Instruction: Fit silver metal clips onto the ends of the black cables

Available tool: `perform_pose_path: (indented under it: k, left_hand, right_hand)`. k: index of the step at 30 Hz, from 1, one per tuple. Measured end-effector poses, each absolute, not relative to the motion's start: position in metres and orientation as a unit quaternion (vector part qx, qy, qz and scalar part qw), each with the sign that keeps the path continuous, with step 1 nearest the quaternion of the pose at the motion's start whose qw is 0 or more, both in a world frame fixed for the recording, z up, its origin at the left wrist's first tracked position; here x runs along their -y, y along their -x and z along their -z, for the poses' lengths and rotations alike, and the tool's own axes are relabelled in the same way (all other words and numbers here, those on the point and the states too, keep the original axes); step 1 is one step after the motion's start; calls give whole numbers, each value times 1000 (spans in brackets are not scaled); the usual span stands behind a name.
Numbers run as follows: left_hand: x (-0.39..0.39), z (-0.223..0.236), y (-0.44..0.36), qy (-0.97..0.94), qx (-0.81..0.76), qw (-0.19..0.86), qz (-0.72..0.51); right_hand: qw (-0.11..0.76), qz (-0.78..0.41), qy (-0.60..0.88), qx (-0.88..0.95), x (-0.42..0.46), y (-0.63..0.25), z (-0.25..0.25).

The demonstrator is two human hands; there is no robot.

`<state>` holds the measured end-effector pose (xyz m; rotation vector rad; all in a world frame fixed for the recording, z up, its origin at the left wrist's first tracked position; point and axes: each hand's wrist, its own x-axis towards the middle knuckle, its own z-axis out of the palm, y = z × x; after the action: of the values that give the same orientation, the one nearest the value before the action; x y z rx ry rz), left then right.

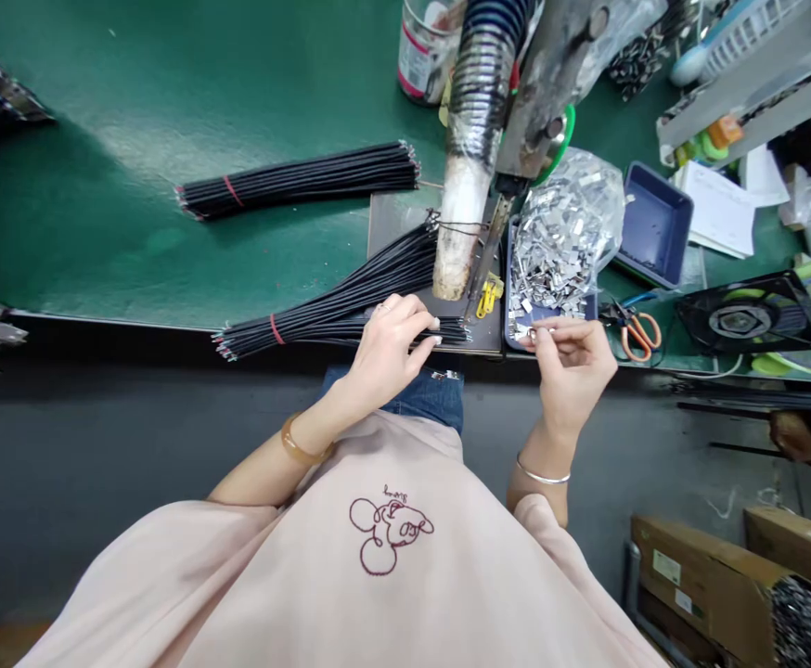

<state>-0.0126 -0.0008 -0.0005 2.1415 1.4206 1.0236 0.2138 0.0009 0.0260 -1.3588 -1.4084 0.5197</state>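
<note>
My left hand rests at the table's front edge, fingers closed on the near ends of a bundle of black cables tied with a red band. My right hand is pinched on a small silver metal part, just in front of a blue tray heaped with several such parts. A grey corrugated hose with a pale nozzle hangs down between the two hands, over a dark work plate.
A second tied cable bundle lies farther back on the green mat. An empty blue tray, orange scissors, a black fan and a tin stand around. Cardboard boxes sit on the floor at right.
</note>
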Motion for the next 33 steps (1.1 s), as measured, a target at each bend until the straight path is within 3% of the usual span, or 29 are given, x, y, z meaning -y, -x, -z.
perform_pose_path:
  k: [3,8,14,21,27,33]
  left_hand:
    - [2,1,12,-744,-480,192,-423]
    - [5,-3,8,-756,-450,150,-451]
    - [9,-6,-7,-792,-378,179,-445]
    - [12,-7,-19,-650,-483,350,-470]
    - [10,0,-19,-547,-490,501,-458]
    - [8,2,-17,-529,-468,544,-453]
  right_hand:
    - [536,-253,540,598,5,-203,-22]
    - [542,-76,542,638,7,-190,-13]
    - [529,-224,531,623,11,-183,-9]
    - [496,-379,508,594,15,-182,5]
    - [487,-382,509,599,15,-176,4]
    - [476,-319,514,638,18,-173,4]
